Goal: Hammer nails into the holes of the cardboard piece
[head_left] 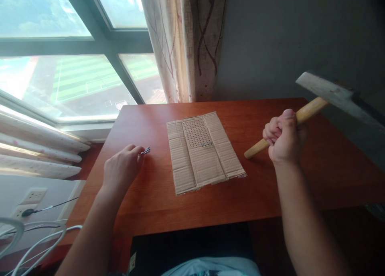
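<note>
My right hand [285, 136] is wrapped round the wooden handle of a hammer [313, 109], held up above the right side of the table with its metal head tilted to the upper right. At the table's left, my left hand [124, 166] pinches a small bunch of nails [146, 150] between thumb and fingers. Between the hands lies a flat, creased sheet of cardboard [207, 166]. A grid of small dark holes or dots covers its upper middle part. Several small metal nails [207, 144] stand in a row along the grid's near edge.
The reddish-brown wooden table [150, 208] runs up to a grey wall and a patterned curtain [183, 43]. Left of it are a large window [75, 79], a wall socket [33, 196] with a black plug, and looped white cables [57, 236]. A dark seat [192, 240] shows below the front edge.
</note>
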Demonstrator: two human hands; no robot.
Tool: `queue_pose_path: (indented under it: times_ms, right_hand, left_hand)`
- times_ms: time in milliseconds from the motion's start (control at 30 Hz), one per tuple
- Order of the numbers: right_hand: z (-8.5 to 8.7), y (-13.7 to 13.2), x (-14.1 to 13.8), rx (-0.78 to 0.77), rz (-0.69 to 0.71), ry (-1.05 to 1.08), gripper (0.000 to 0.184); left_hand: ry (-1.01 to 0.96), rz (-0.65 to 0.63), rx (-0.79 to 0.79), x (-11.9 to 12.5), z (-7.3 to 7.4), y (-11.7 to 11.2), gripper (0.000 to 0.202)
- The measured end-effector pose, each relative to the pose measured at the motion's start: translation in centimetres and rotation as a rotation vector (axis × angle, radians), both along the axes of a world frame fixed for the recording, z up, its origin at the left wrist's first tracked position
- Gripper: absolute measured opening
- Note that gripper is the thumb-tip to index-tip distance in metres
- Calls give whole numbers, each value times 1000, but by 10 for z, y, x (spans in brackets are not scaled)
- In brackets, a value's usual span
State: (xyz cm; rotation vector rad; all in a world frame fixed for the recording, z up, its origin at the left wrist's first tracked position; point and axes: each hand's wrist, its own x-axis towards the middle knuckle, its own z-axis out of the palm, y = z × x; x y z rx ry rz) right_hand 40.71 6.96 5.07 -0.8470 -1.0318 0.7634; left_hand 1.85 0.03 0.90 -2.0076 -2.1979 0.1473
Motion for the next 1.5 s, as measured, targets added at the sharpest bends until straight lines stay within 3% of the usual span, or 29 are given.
queue_pose_path:
  times_ms: [433,533,600,767,900,1000,1100,1300,1500]
  right_hand:
    - [1,-2,-3,-4,-21,-20,55]
    - [1,-2,-2,7,-9,-15,55]
    - [1,-2,-2,11,-1,-12,54]
    - [1,-2,-2,-2,-13,-11,55]
    - [1,-1,-1,-15,-25,-17,56]
    - [1,-1,-2,-13,-28,-8,55]
    - [0,0,-1,-11,-32,6,53]
    - [0,2,-2,-6,-42,5,53]
    - [2,2,-6,-21,-45,-50,55]
  left_hand:
    - [-9,-50,-171,5,9,4,38]
    - [-68,-105,-121,10,14,1,31]
    - [-216,-165,-8,15,19,-2,25]
    - [-848,-263,350,45,37,-1,11]
    - [-1147,-378,369,85,49,19,10]
    - [-1129,-524,325,109,52,38,6]
    - [-1085,-587,313,121,48,47,5]
    - [-1019,-574,274,118,34,40,3]
    - [-993,-564,269,117,33,39,4]
